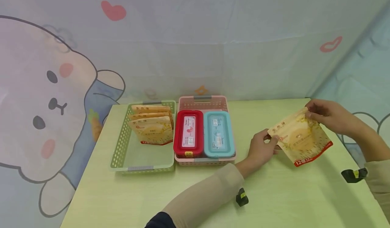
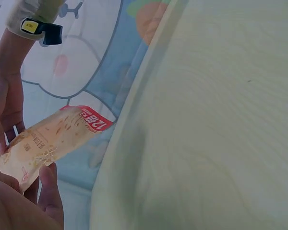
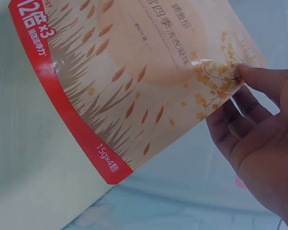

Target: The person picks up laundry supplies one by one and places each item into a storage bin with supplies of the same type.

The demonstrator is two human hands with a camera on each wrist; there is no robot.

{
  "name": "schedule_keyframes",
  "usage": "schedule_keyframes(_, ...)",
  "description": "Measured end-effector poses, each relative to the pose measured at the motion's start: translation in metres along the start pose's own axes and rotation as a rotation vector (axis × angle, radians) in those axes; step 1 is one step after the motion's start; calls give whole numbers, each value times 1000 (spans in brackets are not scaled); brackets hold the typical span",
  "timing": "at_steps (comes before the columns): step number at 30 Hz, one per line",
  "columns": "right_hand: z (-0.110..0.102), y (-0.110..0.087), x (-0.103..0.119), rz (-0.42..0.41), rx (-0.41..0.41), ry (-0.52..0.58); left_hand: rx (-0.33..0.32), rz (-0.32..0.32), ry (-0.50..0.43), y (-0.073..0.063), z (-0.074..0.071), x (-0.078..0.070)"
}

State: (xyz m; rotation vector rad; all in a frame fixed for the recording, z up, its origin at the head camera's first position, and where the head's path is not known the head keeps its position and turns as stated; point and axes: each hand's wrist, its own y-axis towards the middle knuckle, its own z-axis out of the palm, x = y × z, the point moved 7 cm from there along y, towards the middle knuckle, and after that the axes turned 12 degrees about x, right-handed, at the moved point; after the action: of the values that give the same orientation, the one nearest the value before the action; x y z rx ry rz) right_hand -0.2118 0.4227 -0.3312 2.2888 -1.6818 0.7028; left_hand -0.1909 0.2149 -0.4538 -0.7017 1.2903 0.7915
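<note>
A yellow pouch of laundry capsules with a red bottom band is held up over the right side of the table, tilted. My left hand pinches its upper left corner, thumb on the front. At the upper right corner my right hand grips the edge. The right wrist view shows the pouch close up, its printed front towards the camera, with the right thumb on its edge. In the left wrist view the pouch hangs between both hands.
A green basket holds several similar pouches standing at its back. Beside it, a pink basket holds a red-lidded box and a light-blue box. A printed cloth hangs behind the table.
</note>
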Motion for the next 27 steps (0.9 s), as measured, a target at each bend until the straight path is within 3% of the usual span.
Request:
schedule_keyframes(8,-5,-2,-1,24,-41,50,9,28,23,-2,-2,-18)
schedule_keyframes(16,-6,-4,-6,79,-16,87,-37,40,270,-2,-8,-36)
schedule_keyframes(20,-9,-7,-6,104,-8,84,-39,48,350,-4,-12,-47)
schedule_keyframes(27,-12,-8,2,63,-4,108,-23,100,453,-4,-21,-62)
